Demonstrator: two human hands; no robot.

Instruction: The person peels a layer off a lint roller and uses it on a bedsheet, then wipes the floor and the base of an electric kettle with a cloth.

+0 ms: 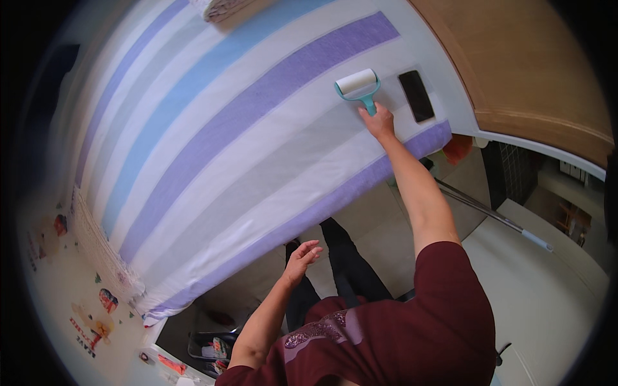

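Note:
A lint roller [358, 86] with a white roll and a teal frame rests against or just over the striped bedsheet [289, 144]. My right hand [379, 121] is closed around its handle, arm stretched out. Just right of that hand lies a black smartphone [416, 96], screen dark, flat on the sheet. My left hand [302, 260] hangs in the air in front of my body, near the purple edge of the sheet, fingers loosely apart and holding nothing. Purple, grey, white and blue bands run across the sheet.
A folded textile [224, 8] sits at the far edge. Wooden panelling [526, 58] bounds the right side. A metal pole [492, 212] with a light blue grip slants behind my right arm. Below left, a dark basket [195, 345] holds items. A lace-trimmed cloth [104, 246] edges the left.

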